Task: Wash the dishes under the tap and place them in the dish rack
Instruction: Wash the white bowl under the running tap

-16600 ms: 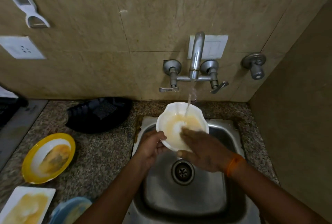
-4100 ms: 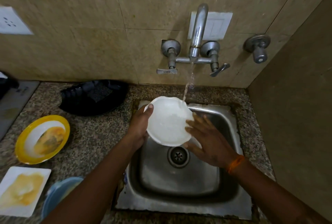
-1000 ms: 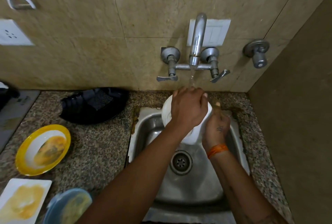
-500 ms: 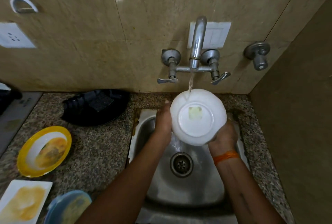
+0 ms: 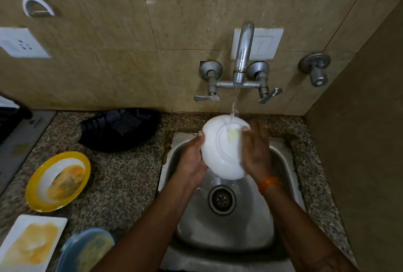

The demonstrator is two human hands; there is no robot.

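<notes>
White and turned base-up, the bowl [image 5: 220,151] sits over the steel sink [image 5: 281,162], with water from the tap [image 5: 243,53] striking its upper edge. The left hand [image 5: 192,158] has its grip curled round the bowl's left rim; the right hand [image 5: 255,151] lies with fingers flat against the right side. On the speckled bench [image 5: 122,180] to the left lie a yellow-rimmed plate [image 5: 58,181], a white square plate [image 5: 30,243] and a blue bowl [image 5: 87,250], all smeared.

Bowl [image 5: 222,147] under tap [image 5: 242,53], above sink [image 5: 226,234]; plates [image 5: 57,181] left.
</notes>
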